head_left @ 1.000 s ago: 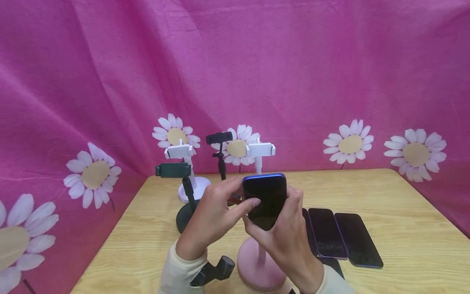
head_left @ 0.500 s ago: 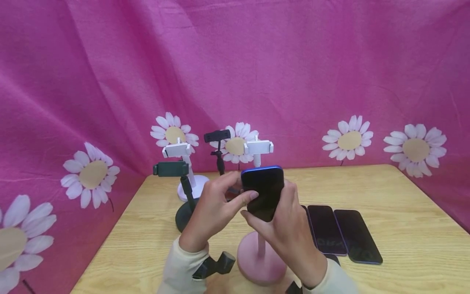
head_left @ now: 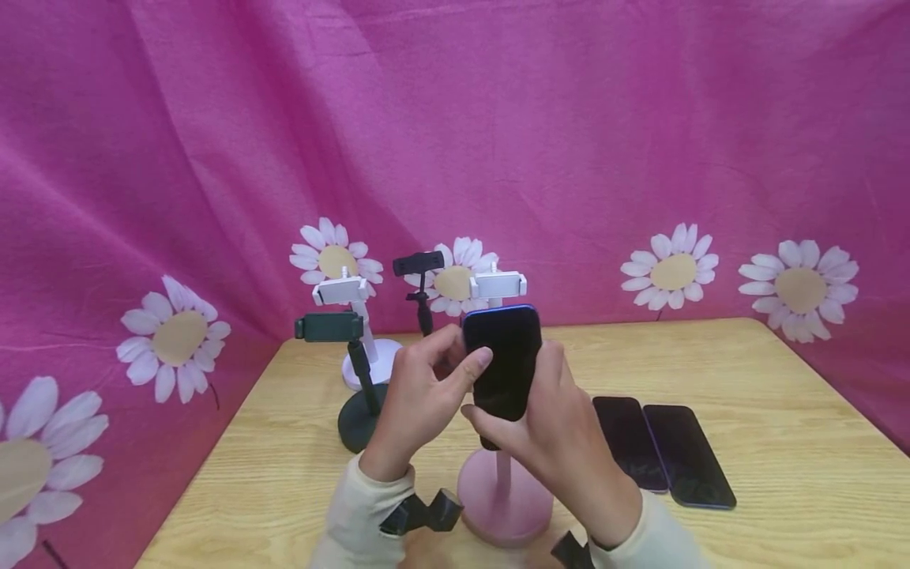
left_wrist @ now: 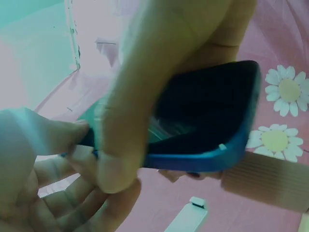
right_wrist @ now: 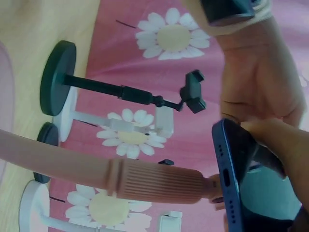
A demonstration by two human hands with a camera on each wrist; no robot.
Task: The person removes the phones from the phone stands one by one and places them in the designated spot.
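Both hands hold a dark-screened smartphone (head_left: 506, 340) with a blue edge, tilted upright at the top of a pink phone stand (head_left: 490, 506). My left hand (head_left: 423, 387) pinches its left side, thumb on the screen edge and fingers behind. The lower right side is gripped by my right hand (head_left: 565, 435), its thumb across the lower front. In the left wrist view a thumb crosses the smartphone (left_wrist: 207, 106). The stand's ribbed pink pole (right_wrist: 159, 181) runs up to the smartphone in the right wrist view. The stand's clamp is hidden behind the phone and hands.
Behind the hands stand a dark green phone stand (head_left: 330, 326), two white ones with clamps (head_left: 341, 292) (head_left: 498, 284), and a black one (head_left: 419, 263). Two more smartphones (head_left: 629, 442) (head_left: 690, 454) lie at the right on the wooden table (head_left: 768, 395). A pink flowered cloth (head_left: 569, 158) hangs behind.
The smartphone and both hands have risen slightly and shifted a little left over the pink stand. My left thumb has moved up along the screen's left edge. The view has shifted slightly.
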